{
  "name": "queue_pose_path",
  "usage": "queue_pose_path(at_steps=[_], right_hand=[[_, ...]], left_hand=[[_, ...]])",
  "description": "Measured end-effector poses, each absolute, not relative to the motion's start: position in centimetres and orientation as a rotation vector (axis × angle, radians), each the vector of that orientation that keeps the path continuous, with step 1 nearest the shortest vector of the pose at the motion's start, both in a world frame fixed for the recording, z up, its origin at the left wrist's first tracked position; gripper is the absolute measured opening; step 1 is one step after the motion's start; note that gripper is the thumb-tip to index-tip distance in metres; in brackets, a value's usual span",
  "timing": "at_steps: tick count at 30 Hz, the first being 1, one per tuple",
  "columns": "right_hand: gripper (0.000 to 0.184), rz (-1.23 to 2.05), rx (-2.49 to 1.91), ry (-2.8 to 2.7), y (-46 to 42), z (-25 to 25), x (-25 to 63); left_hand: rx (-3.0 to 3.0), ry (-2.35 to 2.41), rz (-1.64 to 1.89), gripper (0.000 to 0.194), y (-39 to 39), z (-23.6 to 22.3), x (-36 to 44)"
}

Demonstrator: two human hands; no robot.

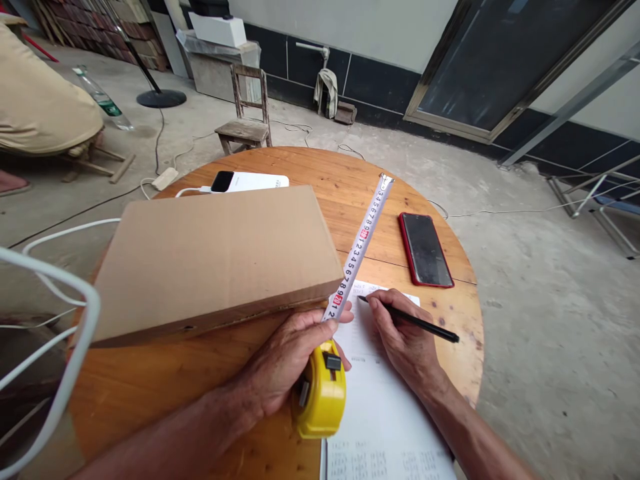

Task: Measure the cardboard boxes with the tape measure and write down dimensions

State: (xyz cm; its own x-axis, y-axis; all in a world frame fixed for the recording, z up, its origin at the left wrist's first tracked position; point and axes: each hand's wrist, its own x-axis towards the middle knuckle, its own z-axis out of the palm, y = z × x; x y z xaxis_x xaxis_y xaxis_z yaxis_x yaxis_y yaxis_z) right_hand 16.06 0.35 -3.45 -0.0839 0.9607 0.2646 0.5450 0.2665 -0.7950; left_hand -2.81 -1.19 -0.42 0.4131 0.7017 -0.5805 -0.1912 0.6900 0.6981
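My left hand (300, 350) is closed on a yellow tape measure (325, 397), its thumb pressing the silver blade near the 21–22 marks. The blade runs out past the near right corner of a brown cardboard box (220, 257), its metal end hook over the far part of the table. Between the fingers of my right hand (407, 333) is a black pen (420, 321), its tip at the upper part of a white paper sheet (385, 413). Handwritten figures show on the sheet, which lies partly under my right hand and the tape.
The round wooden table (280, 159) also bears a red-cased phone (427, 250) and a white power bank (255, 181) behind the box. White tubing (93, 313) arches at left. Beyond stand a small wooden chair (245, 127) and a seated person's covered leg (45, 87).
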Motion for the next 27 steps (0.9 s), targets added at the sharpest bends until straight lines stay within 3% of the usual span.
queue_pose_path(at_steps=[27], right_hand=[[0.012,0.652,-1.37,-1.784,0.54,-2.99,15.7]], left_hand=[[0.606,0.987,0.608,0.046,-1.23,-0.45,-2.71]])
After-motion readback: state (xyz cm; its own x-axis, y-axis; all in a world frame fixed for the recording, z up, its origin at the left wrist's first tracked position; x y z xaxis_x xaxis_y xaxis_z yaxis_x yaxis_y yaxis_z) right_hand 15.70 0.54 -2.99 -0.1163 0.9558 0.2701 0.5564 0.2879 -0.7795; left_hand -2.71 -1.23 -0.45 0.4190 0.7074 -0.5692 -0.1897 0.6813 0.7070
